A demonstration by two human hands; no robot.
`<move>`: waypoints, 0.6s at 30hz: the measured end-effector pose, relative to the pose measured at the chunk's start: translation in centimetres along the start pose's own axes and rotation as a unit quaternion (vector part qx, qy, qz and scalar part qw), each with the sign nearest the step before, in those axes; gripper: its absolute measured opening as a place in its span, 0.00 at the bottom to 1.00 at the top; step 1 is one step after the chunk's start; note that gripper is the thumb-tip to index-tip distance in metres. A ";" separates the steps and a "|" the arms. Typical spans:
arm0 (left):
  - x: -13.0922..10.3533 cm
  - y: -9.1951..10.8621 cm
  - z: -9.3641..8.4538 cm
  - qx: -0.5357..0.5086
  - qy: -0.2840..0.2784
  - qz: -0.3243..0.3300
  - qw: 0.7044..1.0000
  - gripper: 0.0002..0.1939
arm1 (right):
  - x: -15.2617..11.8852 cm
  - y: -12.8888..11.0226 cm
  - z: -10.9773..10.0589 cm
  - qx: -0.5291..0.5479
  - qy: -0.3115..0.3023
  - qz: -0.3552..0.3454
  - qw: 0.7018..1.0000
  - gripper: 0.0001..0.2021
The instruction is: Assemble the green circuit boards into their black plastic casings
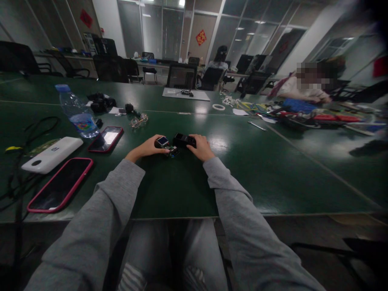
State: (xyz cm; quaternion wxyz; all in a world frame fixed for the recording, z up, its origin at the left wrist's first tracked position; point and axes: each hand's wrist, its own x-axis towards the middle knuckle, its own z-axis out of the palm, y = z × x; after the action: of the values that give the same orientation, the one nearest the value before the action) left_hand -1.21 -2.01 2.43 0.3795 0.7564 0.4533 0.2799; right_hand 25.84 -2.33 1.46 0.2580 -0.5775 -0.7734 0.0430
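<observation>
Both my hands rest over the green table (178, 190), close together in front of me. My left hand (147, 147) is closed around a small circuit board (172, 151) that carries a little display screen (163, 140). My right hand (201, 147) grips the right end of a black rectangular case (181, 139), fingers over its far side and thumb at the near side. The case lies tilted just right of the board, with a narrow gap between them. What is inside the case is too dark to make out.
To the left lie two pink-edged phones (62, 184) (106, 138), a white power bank (52, 154), black cables (13, 182) and a water bottle (80, 115). Glasses (139, 120) sit farther back. At right are a tape ring (218, 107), a thin metal tool (257, 125), and a seated person (303, 89) beside cluttered parts.
</observation>
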 end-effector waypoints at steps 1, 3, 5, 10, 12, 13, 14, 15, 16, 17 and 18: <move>0.0 0.0 0.0 0.030 0.022 -0.015 0.999 0.38 | 0.0 0.1 0.0 -0.010 0.010 0.007 1.000 0.22; 0.1 -0.2 0.2 0.083 0.075 -0.034 0.993 0.36 | 0.0 0.4 0.2 -0.023 0.024 0.024 0.999 0.22; 0.2 -0.5 0.3 0.115 0.117 -0.038 0.986 0.34 | 0.1 0.6 0.3 -0.031 0.037 0.044 0.998 0.22; 0.3 -1.3 -0.6 0.072 0.086 -0.037 0.993 0.34 | 0.2 1.0 0.4 -0.036 0.063 0.091 0.993 0.22; 0.2 -1.5 -1.3 0.029 0.037 -0.028 0.999 0.36 | 0.2 1.0 0.3 -0.035 0.070 0.106 0.991 0.22; 0.2 -1.6 -1.7 0.012 0.014 -0.023 1.000 0.36 | 0.2 1.0 0.2 -0.037 0.074 0.113 0.990 0.21; 0.1 -1.6 -2.0 -0.001 -0.006 -0.021 1.000 0.36 | 0.2 1.0 0.2 -0.040 0.080 0.119 0.989 0.21; 0.0 -1.7 -2.3 -0.011 -0.024 -0.019 0.999 0.35 | 0.2 1.0 0.2 -0.042 0.086 0.123 0.988 0.21; -0.1 -1.7 -2.5 -0.020 -0.038 -0.018 0.999 0.34 | 0.2 1.0 0.1 -0.043 0.093 0.125 0.987 0.21; -0.2 -1.7 -2.7 -0.029 -0.050 -0.016 0.998 0.32 | 0.2 1.0 0.1 -0.043 0.098 0.126 0.986 0.20; -0.2 -1.7 -2.9 -0.038 -0.058 -0.014 0.998 0.31 | 0.1 1.0 0.1 -0.042 0.102 0.126 0.986 0.20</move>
State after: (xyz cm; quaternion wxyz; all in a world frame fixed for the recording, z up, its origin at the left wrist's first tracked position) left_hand -4.33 -0.77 2.59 0.4372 0.7500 0.4303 0.2476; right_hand 26.62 -1.83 1.02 0.3033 -0.6821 -0.6653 -0.0162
